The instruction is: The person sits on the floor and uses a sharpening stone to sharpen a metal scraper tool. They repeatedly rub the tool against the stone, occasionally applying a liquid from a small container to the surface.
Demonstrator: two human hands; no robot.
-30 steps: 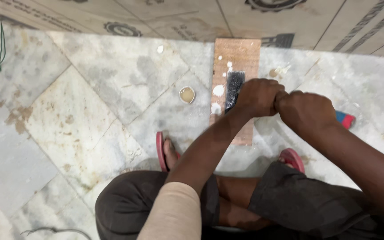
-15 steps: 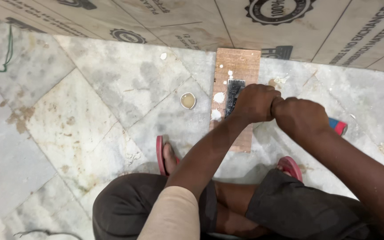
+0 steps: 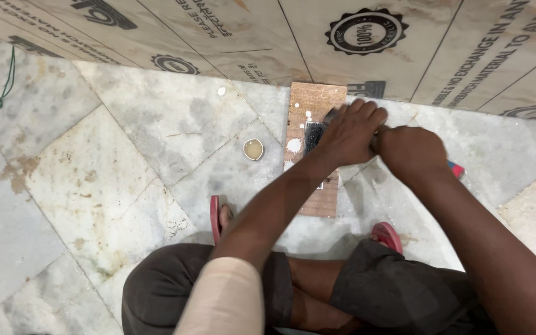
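Fingers of the left hand [image 3: 347, 133] lie flat, pressing a dark toothed blade [image 3: 313, 136] onto the wooden board [image 3: 310, 180]. Right hand [image 3: 409, 149], at three o'clock and touching it, is fisted; what it grips, I cannot tell. Small round lid [image 3: 253, 149] sits at nine o'clock on the marble floor [image 3: 125, 155].
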